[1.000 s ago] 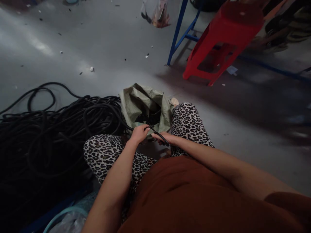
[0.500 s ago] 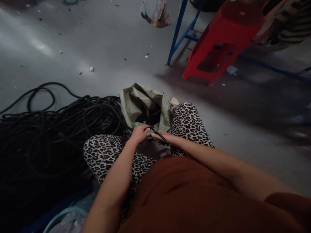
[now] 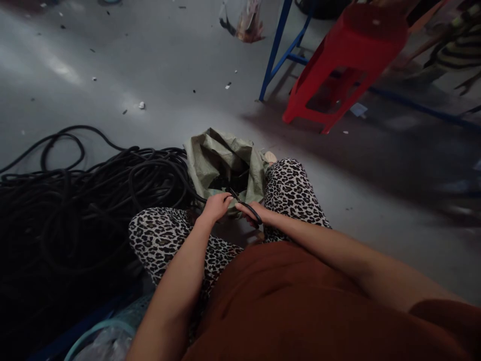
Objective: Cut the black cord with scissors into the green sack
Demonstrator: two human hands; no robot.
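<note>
My left hand [image 3: 218, 206] is closed around the end of a black rubber cord [image 3: 198, 198], which runs back to a large tangled heap [image 3: 112, 173] on the left. My right hand [image 3: 253, 211] grips black-handled scissors [image 3: 251, 209], their blades pointing up and left beside the left fingertips. Both hands are over the near rim of an open woven sack [image 3: 199, 150] between my knees. Dark bits lie inside the sack, too shadowed to make out. Whether the blades touch the cord is hard to see.
A red plastic stool [image 3: 361, 45] and a blue metal frame [image 3: 276, 50] stand at the upper right, near a person in striped clothing [image 3: 458, 50]. A plastic bag [image 3: 242, 22] lies on the floor at the top. A light-blue basket [image 3: 99, 328] sits at lower left.
The scissors have shifted slightly in my right hand, their handles and blades at a slightly different angle. My left hand stays in place on the cord. The striped-clothed person has moved.
</note>
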